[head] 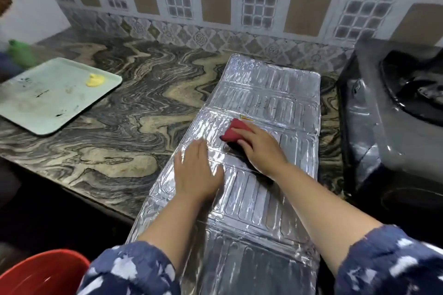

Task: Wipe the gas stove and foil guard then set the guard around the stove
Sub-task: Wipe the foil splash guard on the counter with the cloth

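A silver foil guard [271,93] lies unfolded and flat on the marbled counter, its near end hanging past the counter's front edge toward me. My left hand [195,170] presses flat on the foil, fingers apart, holding nothing. My right hand [260,148] grips a red cloth [233,130] against the guard's middle panel. The black gas stove [395,112] sits at the right edge, beside the guard and apart from both hands.
A pale green tray [55,96] with a yellow lump [95,80] lies at the left. A green bottle [20,54] stands behind it. A red tub [43,273] sits below the counter's front edge at bottom left. Patterned wall tiles [215,5] back the counter [143,93].
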{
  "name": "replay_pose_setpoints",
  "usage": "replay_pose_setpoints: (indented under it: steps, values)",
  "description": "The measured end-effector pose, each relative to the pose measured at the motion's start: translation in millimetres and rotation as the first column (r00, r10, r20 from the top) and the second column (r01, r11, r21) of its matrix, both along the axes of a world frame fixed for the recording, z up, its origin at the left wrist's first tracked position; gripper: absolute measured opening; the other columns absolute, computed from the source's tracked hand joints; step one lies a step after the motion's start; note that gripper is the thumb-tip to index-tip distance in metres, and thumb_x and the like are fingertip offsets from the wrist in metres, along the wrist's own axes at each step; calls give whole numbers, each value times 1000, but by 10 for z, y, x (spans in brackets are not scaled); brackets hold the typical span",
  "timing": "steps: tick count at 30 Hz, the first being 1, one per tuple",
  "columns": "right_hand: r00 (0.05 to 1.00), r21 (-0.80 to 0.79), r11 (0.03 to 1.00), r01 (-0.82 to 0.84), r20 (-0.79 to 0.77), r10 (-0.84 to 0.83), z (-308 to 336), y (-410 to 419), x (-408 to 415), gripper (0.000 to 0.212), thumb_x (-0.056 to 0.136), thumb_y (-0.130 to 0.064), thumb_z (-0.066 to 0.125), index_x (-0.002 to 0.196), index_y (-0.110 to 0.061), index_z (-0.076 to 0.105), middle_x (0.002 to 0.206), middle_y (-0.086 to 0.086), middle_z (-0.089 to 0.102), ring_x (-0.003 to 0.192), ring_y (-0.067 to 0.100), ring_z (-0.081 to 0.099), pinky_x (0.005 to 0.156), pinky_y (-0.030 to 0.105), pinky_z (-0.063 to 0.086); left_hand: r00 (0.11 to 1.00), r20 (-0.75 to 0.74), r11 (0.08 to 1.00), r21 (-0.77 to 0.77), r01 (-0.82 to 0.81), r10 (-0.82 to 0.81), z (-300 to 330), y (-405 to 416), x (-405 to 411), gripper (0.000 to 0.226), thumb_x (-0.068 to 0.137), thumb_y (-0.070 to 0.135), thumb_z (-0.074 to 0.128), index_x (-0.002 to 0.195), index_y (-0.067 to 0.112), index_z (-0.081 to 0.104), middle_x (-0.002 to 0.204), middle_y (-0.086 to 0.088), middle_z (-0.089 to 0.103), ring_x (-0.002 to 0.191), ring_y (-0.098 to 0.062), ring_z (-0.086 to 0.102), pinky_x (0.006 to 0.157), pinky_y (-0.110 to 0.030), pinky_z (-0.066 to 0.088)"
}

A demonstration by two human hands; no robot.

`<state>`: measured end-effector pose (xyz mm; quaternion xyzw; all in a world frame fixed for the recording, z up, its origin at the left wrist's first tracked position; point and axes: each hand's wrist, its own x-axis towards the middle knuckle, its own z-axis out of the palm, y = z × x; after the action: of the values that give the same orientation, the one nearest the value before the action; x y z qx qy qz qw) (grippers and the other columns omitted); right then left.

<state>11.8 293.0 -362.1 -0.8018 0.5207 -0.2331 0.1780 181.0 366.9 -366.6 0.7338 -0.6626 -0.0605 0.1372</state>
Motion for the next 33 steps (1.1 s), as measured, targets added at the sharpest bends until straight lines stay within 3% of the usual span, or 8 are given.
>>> replay_pose_setpoints:
  steps: [3,6,10,18,22,25,28,33]
  values:
    - [949,-43,967,-253,-205,239,-96,15,332,38,96,-32,46,134,-34,50,152,-2,36,142,22,29,114,45,23,993,96,993,85,-81,73,-48,-106,190,90,84,65,28,152,10,5,162,-4,1,149,-16,-3,117,-49,-6]
    - [916,-55,955,-291,-305,262,-160,-96,464,40,96,-40,38,136,-41,45,156,-4,28,146,20,18,116,49,10,996,80,992,114,-58,49,-86,-131,260,100,73,70,8,153,10,1,162,-5,-5,149,-16,-6,118,-48,-7]
    - [925,-31,976,-218,-325,196,-139,-449,449,40,97,-43,36,137,-45,40,156,-5,27,146,19,17,116,51,5,993,106,994,98,-54,44,-125,-87,249,97,76,71,5,152,11,-3,161,-5,-11,148,-16,-12,119,-48,-7]
    - [922,41,998,47,-386,-27,-142,-1357,383,42,99,-43,31,140,-43,36,157,-1,25,145,23,18,114,52,13,994,89,993,97,-68,60,-132,-109,256,94,81,71,12,152,13,-9,159,-2,-18,146,-13,-19,118,-45,-13]
    - [937,-31,988,151,-313,-153,-25,-1471,421,37,99,-35,35,135,-38,47,146,-1,43,130,28,33,102,43,25,993,95,991,110,-81,71,-111,-113,256,94,81,71,12,151,14,-12,158,-1,-21,145,-13,-22,118,-45,-13]
    - [974,-69,998,4,-225,-19,16,-1087,668,37,98,-38,37,133,-37,50,138,-3,49,122,27,33,97,40,23,993,94,990,116,-83,72,-95,-125,242,95,81,71,13,152,13,-10,159,-2,-20,146,-13,-20,118,-46,-13]
    - [933,-33,975,-220,-300,200,-50,-602,916,42,96,-46,36,137,-41,42,151,-6,34,135,25,23,106,42,16,990,118,986,139,-93,76,-70,-119,242,95,79,70,13,153,12,-1,161,-4,-8,147,-14,-15,118,-47,-13]
    - [927,-10,983,-181,-334,168,-131,-891,847,46,96,-50,32,142,-44,34,158,-7,21,147,19,9,117,52,-1,989,129,983,158,-97,77,-53,-109,236,95,77,71,6,150,14,-16,158,0,-23,145,-14,-23,118,-47,-12]
